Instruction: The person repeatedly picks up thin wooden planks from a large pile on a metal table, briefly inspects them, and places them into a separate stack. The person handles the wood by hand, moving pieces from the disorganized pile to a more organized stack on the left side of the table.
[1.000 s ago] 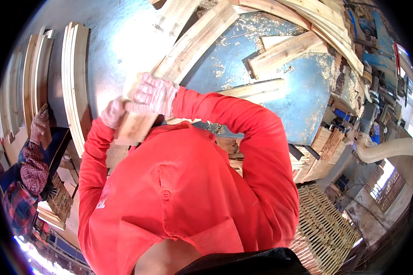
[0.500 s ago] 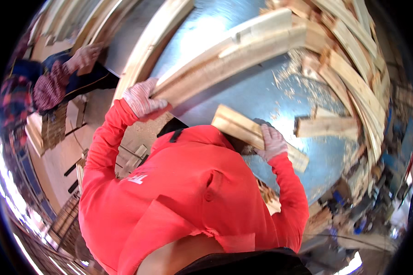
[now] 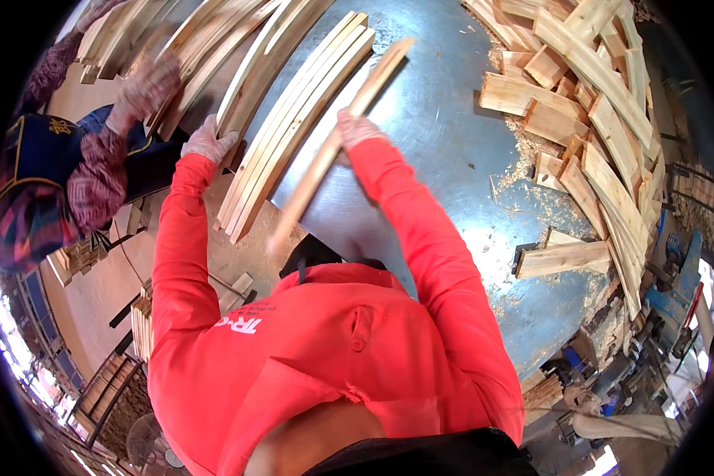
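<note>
My right hand (image 3: 357, 131), in a pale glove, grips a long narrow wooden strip (image 3: 325, 155) around its middle. The strip is slanted and its near end is blurred. Just left of it, several curved wooden strips (image 3: 293, 119) lie side by side on the metal table (image 3: 444, 103). My left hand (image 3: 209, 143), also gloved, is closed at the near end of another curved wooden piece (image 3: 254, 87), farther left. Part of its grip is hidden.
At the left, a co-worker's gloved hand (image 3: 152, 87) is by more curved pieces (image 3: 214, 59). A heap of offcuts (image 3: 563, 87) fills the table's right side, with wood shavings (image 3: 523, 159) along it. A short block (image 3: 567, 259) lies near the right edge.
My right hand has moved up and left from beside my body and now holds a narrow strip. My left hand has shifted slightly left, from one curved piece to another.
</note>
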`<state>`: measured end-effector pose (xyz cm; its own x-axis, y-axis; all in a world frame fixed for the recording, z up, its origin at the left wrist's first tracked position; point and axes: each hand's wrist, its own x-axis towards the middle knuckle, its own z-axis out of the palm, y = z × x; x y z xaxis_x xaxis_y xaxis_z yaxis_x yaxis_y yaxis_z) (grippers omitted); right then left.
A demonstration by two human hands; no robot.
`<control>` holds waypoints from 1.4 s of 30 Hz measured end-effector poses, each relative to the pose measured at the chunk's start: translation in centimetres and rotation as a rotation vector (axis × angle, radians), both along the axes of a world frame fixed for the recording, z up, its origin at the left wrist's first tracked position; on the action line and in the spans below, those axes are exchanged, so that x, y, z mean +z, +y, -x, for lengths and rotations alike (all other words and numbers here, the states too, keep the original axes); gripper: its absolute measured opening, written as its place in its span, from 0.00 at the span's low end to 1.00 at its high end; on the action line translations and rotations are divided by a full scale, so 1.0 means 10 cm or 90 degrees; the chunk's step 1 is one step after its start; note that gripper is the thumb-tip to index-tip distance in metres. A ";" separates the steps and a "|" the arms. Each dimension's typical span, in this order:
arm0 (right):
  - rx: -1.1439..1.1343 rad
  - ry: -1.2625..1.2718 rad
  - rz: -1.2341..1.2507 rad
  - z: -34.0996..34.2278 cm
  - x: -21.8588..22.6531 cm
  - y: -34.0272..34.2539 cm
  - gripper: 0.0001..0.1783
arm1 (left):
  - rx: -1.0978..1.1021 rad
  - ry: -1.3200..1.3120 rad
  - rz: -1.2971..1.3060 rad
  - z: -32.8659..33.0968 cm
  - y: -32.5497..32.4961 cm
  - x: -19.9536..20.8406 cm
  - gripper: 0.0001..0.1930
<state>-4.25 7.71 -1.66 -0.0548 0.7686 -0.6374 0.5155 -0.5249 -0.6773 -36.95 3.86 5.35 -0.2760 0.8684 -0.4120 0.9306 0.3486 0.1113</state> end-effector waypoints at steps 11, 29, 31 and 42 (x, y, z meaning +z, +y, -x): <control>0.296 -0.361 -0.293 -1.21 0.95 -0.20 0.44 | -0.023 -0.048 0.096 -0.35 0.07 0.42 0.33; 0.627 -0.669 -0.292 -3.21 0.58 0.29 0.18 | -0.201 -0.823 -0.277 -4.22 0.43 0.77 0.24; 0.416 -0.444 -0.585 -3.27 1.02 -0.29 0.25 | -0.414 -0.787 -0.299 -4.83 0.70 0.97 0.26; -1.078 -0.038 -0.248 -6.81 0.33 -0.79 0.43 | -0.838 -0.001 -0.188 -7.90 0.50 0.63 0.33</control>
<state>63.83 -0.22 1.63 0.9209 0.0423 -0.3874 -0.3598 -0.2895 -0.8870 42.05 8.84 11.66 0.8242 0.5419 -0.1641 0.5530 -0.8327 0.0276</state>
